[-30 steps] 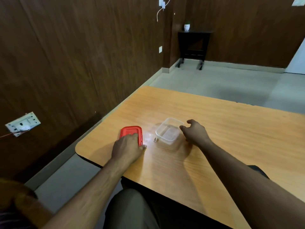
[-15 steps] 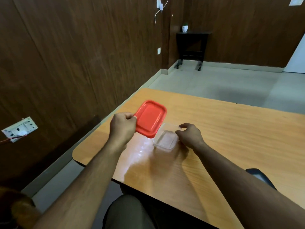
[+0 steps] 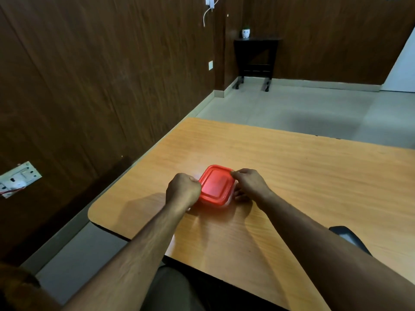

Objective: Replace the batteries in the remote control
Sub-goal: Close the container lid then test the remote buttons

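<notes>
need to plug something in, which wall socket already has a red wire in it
The white socket plate low on the left wall, nearest the person: a red wire leaves it. The far plate beside the black side table shows none.

On the table [image 3: 292, 176], near its left front corner, a lid [image 3: 215, 185] seated atop a container [image 3: 225, 204]. Left hand [image 3: 183, 190] at the lid's left edge, right hand [image 3: 250, 184] at its right edge, both touching it. At the table's right front edge, partly hidden behind the right forearm, a dark object [image 3: 345, 236]. Left of the table, a wall with a socket plate [image 3: 19, 178]. Far behind the table, against the back wall, a side table [image 3: 256, 57], with a small pot [image 3: 246, 33] on its left end.
</notes>
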